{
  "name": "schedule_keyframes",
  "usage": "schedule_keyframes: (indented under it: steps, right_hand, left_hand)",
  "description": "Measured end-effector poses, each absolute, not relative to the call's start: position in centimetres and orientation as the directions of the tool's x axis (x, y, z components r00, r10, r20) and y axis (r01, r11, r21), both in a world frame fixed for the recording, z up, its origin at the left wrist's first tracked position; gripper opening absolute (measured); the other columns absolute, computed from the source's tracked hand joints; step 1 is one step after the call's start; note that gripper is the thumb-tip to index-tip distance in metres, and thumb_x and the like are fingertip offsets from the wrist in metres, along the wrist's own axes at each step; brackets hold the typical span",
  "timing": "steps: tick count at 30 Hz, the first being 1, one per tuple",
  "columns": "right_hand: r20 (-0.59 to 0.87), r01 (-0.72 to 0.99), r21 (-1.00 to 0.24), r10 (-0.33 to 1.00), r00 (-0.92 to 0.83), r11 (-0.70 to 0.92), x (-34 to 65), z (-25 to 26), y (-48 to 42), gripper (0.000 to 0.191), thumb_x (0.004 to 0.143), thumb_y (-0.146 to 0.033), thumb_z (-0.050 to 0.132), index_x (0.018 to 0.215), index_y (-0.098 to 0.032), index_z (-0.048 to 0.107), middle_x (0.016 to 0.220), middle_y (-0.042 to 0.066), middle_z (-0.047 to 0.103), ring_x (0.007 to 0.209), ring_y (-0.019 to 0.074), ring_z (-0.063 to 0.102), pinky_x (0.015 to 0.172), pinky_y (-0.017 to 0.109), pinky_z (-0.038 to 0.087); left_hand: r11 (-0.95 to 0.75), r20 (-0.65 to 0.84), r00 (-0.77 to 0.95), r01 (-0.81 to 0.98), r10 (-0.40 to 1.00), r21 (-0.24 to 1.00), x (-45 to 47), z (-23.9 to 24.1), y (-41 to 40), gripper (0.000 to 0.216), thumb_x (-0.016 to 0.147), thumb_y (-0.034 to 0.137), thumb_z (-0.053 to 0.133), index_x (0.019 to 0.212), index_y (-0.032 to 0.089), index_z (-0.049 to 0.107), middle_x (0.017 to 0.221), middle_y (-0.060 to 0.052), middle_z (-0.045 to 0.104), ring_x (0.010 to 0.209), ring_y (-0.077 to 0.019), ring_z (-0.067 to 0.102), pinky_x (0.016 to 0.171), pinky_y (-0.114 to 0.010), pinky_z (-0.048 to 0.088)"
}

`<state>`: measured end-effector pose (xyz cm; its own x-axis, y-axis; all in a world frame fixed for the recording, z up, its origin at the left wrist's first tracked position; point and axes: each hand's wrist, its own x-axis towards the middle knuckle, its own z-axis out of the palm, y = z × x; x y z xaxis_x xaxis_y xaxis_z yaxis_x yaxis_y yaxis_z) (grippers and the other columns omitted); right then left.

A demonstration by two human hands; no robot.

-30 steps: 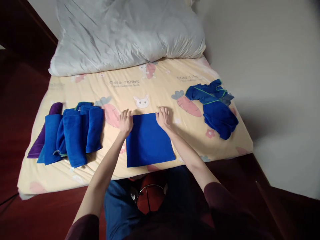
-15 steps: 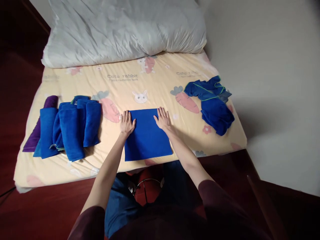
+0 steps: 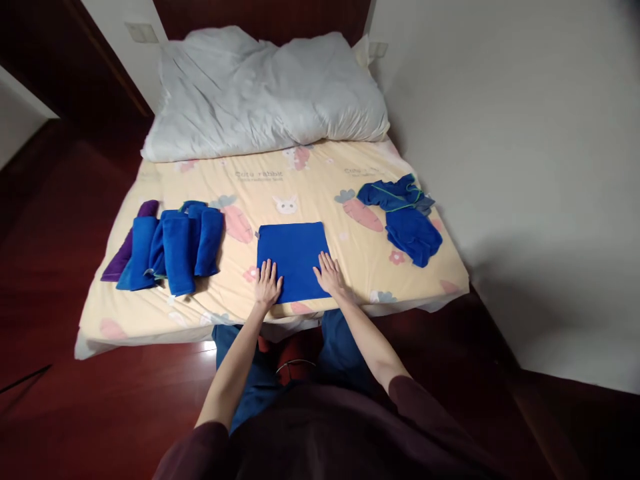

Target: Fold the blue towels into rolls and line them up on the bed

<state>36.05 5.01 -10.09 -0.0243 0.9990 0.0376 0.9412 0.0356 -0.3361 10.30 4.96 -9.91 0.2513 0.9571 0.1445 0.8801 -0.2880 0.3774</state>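
Note:
A flat blue cloth (image 3: pixel 294 257) lies folded into a square near the front edge of a bed with a yellow carrot-and-rabbit sheet (image 3: pixel 320 187). My left hand (image 3: pixel 267 283) rests flat, fingers spread, on the cloth's near left corner. My right hand (image 3: pixel 330 274) lies flat with fingers spread on its near right corner. Neither hand holds anything.
Several rolled blue towels (image 3: pixel 175 243) lie at the left of the bed beside a purple one (image 3: pixel 127 240). A crumpled heap of blue cloths (image 3: pixel 407 217) sits at the right. A grey pillow (image 3: pixel 265 93) fills the far end. A white wall runs along the right; dark red floor surrounds the bed.
Both hands slid from the cloth's far edge down to its near edge, staying flat on it. The view pulled back and shows more of the room.

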Motion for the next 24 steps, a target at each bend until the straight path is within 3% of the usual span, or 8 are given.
schedule_keyframes:
  steps: [3,7,13,18,21,24]
  right_hand:
    - [0.097,0.943,-0.328,0.995,-0.033,0.063,34.4,-9.8,2.8,0.065,0.108,-0.042,0.027,0.162,-0.007,0.031,0.169,0.015,0.023,0.16,0.0304,0.017,0.129,0.059,0.008]
    - [0.129,0.916,-0.34,0.975,-0.179,0.213,33.3,-10.4,-2.5,0.065,0.107,-0.044,0.031,0.164,-0.012,0.027,0.17,0.01,0.022,0.16,0.0243,0.017,0.131,0.049,0.009]
    - [0.088,0.9,-0.436,0.995,0.039,0.003,37.7,-12.3,-8.4,0.066,0.105,-0.042,0.036,0.162,-0.009,0.032,0.169,0.014,0.026,0.159,0.0275,0.023,0.13,0.052,0.014]
    - [0.162,0.771,-0.635,0.971,0.175,-0.033,39.6,-13.4,-10.7,0.059,0.099,-0.037,0.044,0.151,-0.009,0.05,0.159,0.019,0.045,0.152,0.0294,0.037,0.126,0.052,0.03]
    - [0.198,0.692,-0.719,0.936,0.291,-0.063,39.8,-12.8,-10.5,0.049,0.095,-0.035,0.049,0.135,-0.011,0.065,0.142,0.02,0.062,0.138,0.0305,0.054,0.119,0.049,0.041]
    - [0.083,0.614,-0.759,0.903,0.423,-0.218,39.6,-11.7,-9.0,0.04,0.092,-0.033,0.054,0.122,-0.012,0.072,0.128,0.02,0.069,0.12,0.0303,0.066,0.112,0.045,0.047]
  left_hand:
    - [-0.358,0.167,0.319,0.865,0.933,0.351,10.8,-9.7,1.8,0.066,0.104,0.044,0.036,0.159,0.008,0.037,0.169,-0.015,0.023,0.159,-0.031,0.015,0.13,-0.053,0.015]
    - [-0.395,0.189,0.349,0.847,0.918,0.354,9.9,-10.3,-2.9,0.064,0.104,0.042,0.035,0.161,0.012,0.034,0.168,-0.014,0.026,0.159,-0.0288,0.018,0.13,-0.053,0.017]
    - [-0.272,0.173,0.217,0.86,0.961,0.432,3.7,-12.3,-7.7,0.067,0.102,0.041,0.037,0.16,0.009,0.033,0.167,-0.019,0.03,0.158,-0.0315,0.023,0.129,-0.055,0.019]
    - [-0.234,0.137,0.19,0.784,0.972,0.575,0.6,-13.2,-10.0,0.063,0.097,0.035,0.045,0.155,0.011,0.041,0.164,-0.018,0.037,0.156,-0.0323,0.027,0.127,-0.055,0.027]
    - [-0.174,0.137,0.11,0.73,0.984,0.661,0.5,-12.2,-9.7,0.053,0.095,0.032,0.047,0.145,0.013,0.053,0.152,-0.019,0.052,0.148,-0.0317,0.043,0.123,-0.051,0.036]
    - [-0.007,0.061,-0.05,0.713,0.997,0.701,1.3,-10.3,-8.1,0.046,0.093,0.031,0.051,0.132,0.012,0.063,0.131,-0.02,0.063,0.127,-0.0319,0.061,0.115,-0.048,0.045]
